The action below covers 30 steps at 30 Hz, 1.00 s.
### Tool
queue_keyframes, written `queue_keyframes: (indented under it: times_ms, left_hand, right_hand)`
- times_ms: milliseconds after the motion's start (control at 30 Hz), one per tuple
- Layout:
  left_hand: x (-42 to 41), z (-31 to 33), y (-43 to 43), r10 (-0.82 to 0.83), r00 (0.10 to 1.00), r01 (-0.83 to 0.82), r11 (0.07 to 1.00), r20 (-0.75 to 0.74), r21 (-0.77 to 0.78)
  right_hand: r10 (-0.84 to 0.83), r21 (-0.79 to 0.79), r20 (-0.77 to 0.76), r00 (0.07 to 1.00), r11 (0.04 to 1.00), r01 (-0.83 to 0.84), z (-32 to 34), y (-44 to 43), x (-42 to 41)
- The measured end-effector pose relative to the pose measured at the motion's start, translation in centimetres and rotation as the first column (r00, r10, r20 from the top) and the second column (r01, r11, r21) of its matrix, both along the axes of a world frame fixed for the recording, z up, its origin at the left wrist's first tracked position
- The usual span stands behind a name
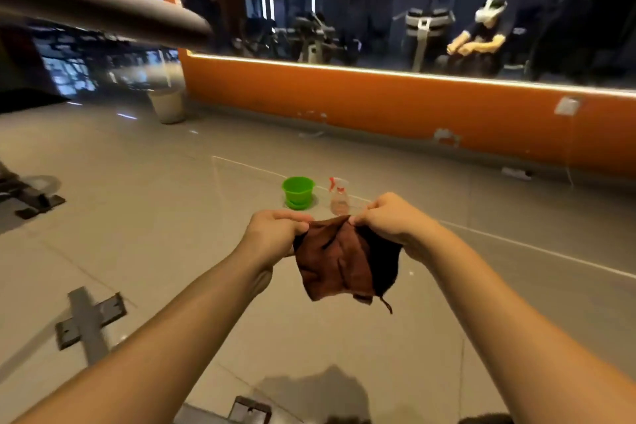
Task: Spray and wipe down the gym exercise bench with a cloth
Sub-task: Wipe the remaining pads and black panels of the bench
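A brown cloth (pixel 337 262) hangs in the air in front of me, held by its upper edge. My left hand (pixel 275 234) pinches its left corner and my right hand (pixel 389 217) pinches its right corner, so the cloth droops between them. Behind the cloth, on the floor, stands a clear spray bottle (pixel 339 196) with a red and white trigger head. The bench itself is not plainly in view; only grey metal frame feet (pixel 87 320) show at the lower left.
A green bucket (pixel 298 192) stands on the grey tiled floor left of the spray bottle. A thick grey bar (pixel 103 7) crosses the upper left. An orange wall (pixel 378 103) with a mirror runs across the back. A pale bin (pixel 167 105) stands at its left end.
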<state>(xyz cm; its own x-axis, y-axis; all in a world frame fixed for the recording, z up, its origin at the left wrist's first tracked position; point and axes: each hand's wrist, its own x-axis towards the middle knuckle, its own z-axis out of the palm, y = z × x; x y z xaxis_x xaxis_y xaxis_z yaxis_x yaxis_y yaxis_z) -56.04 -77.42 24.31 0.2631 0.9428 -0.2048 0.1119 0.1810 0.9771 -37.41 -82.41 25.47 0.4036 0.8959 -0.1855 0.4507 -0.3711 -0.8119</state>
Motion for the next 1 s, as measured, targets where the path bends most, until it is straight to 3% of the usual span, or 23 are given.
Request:
queue_keyframes:
  times_ms: [100, 233, 400, 567, 633, 733, 833, 1000]
  left_hand:
    - [4.7, -0.7, 3.3, 0.01, 1.0, -0.011, 0.997, -0.02, -0.077]
    - [8.3, 1.0, 4.1, 0.095, 0.993, -0.105, 0.981, -0.069, -0.161]
    - [13.8, 9.5, 3.4, 0.194, 0.969, -0.219, 0.96, -0.153, -0.174]
    - [20.8, 22.5, 3.8, 0.097, 0.975, -0.117, 0.989, -0.2, -0.094]
    - [23.2, 27.9, 4.9, 0.023, 0.976, -0.034, 0.998, -0.217, -0.046]
    - [26.4, 33.8, 7.8, -0.047, 0.968, 0.056, 0.998, -0.247, 0.027]
    - [28.5, 37.9, 10.2, -0.076, 0.952, 0.116, 0.986, -0.295, 0.123]
    - [30.1, 41.4, 13.8, -0.103, 0.917, 0.2, 0.955, -0.385, 0.22]
  right_hand:
    - [-0.138, 0.053, -0.149, 0.979, 0.988, 0.147, -2.3, 2.0, 3.0]
    - [-0.264, 0.023, -0.391, 0.881, 0.955, 0.297, -2.2, 3.1, 5.2]
    - [-0.259, -0.107, -0.328, 0.909, 0.966, 0.236, 6.0, 3.1, 10.9]
    - [-0.332, -0.194, -0.262, 0.906, 0.938, 0.287, 17.7, 4.4, 17.8]
    - [-0.36, -0.214, -0.353, 0.864, 0.93, 0.3, 22.7, 5.9, 19.8]
    - [-0.431, -0.254, -0.546, 0.718, 0.902, 0.348, 29.2, 9.1, 22.5]
    - [-0.489, -0.289, -0.627, 0.606, 0.869, 0.402, 34.3, 12.2, 24.4]
    - [-0.409, -0.233, -0.713, 0.57, 0.904, 0.358, 39.7, 17.4, 25.2]
